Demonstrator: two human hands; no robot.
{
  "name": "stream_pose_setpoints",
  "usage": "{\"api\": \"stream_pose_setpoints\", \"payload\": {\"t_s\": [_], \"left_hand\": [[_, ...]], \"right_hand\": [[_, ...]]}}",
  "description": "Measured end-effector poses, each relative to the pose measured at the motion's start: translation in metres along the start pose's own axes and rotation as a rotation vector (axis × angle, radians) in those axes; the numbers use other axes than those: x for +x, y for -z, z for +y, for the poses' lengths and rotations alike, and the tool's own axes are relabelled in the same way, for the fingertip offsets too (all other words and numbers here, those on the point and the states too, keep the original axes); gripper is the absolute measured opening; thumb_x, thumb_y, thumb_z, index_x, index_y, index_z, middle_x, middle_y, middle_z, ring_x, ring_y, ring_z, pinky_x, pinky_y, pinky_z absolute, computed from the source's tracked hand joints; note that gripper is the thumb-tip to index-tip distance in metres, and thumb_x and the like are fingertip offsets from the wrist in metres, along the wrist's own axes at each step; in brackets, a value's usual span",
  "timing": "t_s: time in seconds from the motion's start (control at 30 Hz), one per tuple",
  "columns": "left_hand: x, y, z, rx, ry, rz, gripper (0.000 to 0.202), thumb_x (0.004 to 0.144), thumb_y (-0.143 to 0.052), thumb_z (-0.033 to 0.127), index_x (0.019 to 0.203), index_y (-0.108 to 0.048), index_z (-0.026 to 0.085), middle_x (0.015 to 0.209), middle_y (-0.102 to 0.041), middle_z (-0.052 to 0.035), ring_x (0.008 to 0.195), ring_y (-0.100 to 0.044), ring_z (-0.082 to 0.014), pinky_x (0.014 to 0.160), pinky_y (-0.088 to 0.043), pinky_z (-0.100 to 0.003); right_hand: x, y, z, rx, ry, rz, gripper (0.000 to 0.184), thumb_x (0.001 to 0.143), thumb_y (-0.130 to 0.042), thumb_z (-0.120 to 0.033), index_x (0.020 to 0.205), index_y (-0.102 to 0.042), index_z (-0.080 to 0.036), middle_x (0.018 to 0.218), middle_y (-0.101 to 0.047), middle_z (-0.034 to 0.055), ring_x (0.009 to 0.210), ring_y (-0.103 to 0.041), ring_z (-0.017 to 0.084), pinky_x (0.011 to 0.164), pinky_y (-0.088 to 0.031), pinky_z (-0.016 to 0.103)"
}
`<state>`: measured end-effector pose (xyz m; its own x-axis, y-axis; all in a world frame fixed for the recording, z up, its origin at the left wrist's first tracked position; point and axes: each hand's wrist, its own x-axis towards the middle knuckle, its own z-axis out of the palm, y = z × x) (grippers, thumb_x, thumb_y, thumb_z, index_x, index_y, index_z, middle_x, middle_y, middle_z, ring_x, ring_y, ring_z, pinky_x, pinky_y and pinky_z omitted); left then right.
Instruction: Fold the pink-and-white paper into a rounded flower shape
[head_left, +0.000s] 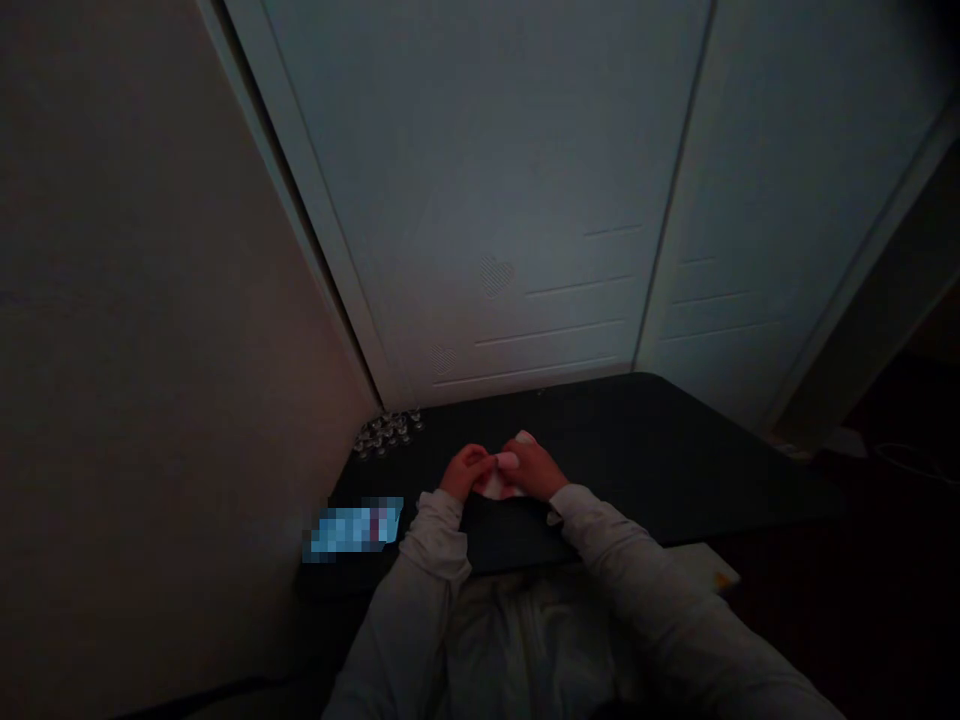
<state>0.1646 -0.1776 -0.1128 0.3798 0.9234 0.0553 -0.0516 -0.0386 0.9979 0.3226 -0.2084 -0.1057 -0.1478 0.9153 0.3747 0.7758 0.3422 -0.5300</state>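
Over the dark table [600,470], my two hands meet around a small, soft-looking pink-and-white thing [495,487]. In the dim light its kind cannot be made out. My left hand [466,472] is closed, its thumb and fingers pinching the thing's left side. Curled over the right side is my right hand [541,472], also closed. A short pale pink piece [508,460] shows between the hands, and a whitish bit [525,437] sticks out above the right fingers. Whether these belong to the same thing is unclear.
At the table's far left corner stand several small shiny, clear pieces [386,432]. A lit, blurred-out screen [354,528] lies at the left edge. Behind rise white panel doors [487,180]; a wall [150,350] borders the left. A pale flat object [701,567] shows beside my right forearm.
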Motion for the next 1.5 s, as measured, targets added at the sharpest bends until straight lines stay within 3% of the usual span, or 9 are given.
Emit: {"api": "stream_pose_setpoints", "payload": {"t_s": [0.23, 0.4, 0.5, 0.9, 1.13, 1.5], "left_hand": [[0.0012, -0.0016, 0.0024, -0.107, 0.046, 0.047, 0.027, 0.058, -0.061, 0.032, 0.074, -0.047, 0.015, 0.055, -0.051, 0.0037, 0.046, -0.047, -0.0072, 0.047, -0.035, -0.021], [-0.0004, -0.0035, 0.0052, -0.205, 0.063, 0.046, 0.028, 0.057, -0.062, 0.032, 0.073, -0.047, 0.015, 0.055, -0.052, 0.0037, 0.045, -0.047, -0.0068, 0.047, -0.035, -0.020], [-0.0004, -0.0032, 0.0054, -0.221, 0.062, 0.053, 0.029, 0.056, -0.063, 0.033, 0.071, -0.047, 0.015, 0.055, -0.052, 0.0031, 0.045, -0.047, -0.0068, 0.047, -0.034, -0.020], [0.0027, -0.0008, 0.0023, -0.256, 0.082, 0.110, 0.033, 0.056, -0.063, 0.038, 0.073, -0.049, 0.014, 0.058, -0.053, 0.0017, 0.049, -0.047, -0.0069, 0.047, -0.035, -0.020], [0.0018, -0.0024, 0.0026, -0.227, 0.076, 0.079, 0.034, 0.056, -0.062, 0.043, 0.068, -0.048, 0.014, 0.055, -0.051, 0.0026, 0.047, -0.046, -0.0068, 0.047, -0.035, -0.021], [0.0011, -0.0027, 0.0034, -0.187, 0.067, 0.055, 0.034, 0.056, -0.062, 0.044, 0.065, -0.049, 0.013, 0.053, -0.051, 0.0023, 0.047, -0.047, -0.0074, 0.049, -0.036, -0.022]], "right_hand": [[-0.0017, 0.0005, -0.0007, 0.042, -0.052, 0.010, 0.026, 0.067, -0.053, -0.033, 0.089, -0.053, -0.019, 0.080, -0.052, 0.0029, 0.075, -0.048, 0.014, 0.063, -0.032, 0.022], [-0.0021, 0.0008, -0.0002, 0.169, -0.057, 0.043, 0.049, 0.065, -0.055, -0.028, 0.112, -0.040, -0.022, 0.095, -0.052, 0.0045, 0.077, -0.050, 0.014, 0.066, -0.035, 0.023], [-0.0018, 0.0017, -0.0006, 0.255, -0.051, 0.036, 0.056, 0.064, -0.056, -0.025, 0.116, -0.035, -0.022, 0.098, -0.051, 0.0045, 0.076, -0.050, 0.014, 0.069, -0.036, 0.025], [-0.0027, 0.0044, -0.0030, 0.380, -0.018, -0.031, 0.031, 0.071, -0.048, -0.036, 0.096, -0.048, -0.017, 0.084, -0.055, 0.0020, 0.072, -0.050, 0.012, 0.067, -0.038, 0.024], [-0.0027, 0.0015, -0.0028, 0.382, -0.080, -0.018, 0.029, 0.076, -0.040, -0.041, 0.089, -0.049, -0.016, 0.075, -0.056, 0.0017, 0.066, -0.050, 0.011, 0.060, -0.036, 0.022], [-0.0023, 0.0012, -0.0019, 0.371, -0.069, 0.010, 0.035, 0.080, -0.032, -0.044, 0.084, -0.052, -0.016, 0.076, -0.057, 0.0032, 0.068, -0.050, 0.012, 0.063, -0.036, 0.022]]}}
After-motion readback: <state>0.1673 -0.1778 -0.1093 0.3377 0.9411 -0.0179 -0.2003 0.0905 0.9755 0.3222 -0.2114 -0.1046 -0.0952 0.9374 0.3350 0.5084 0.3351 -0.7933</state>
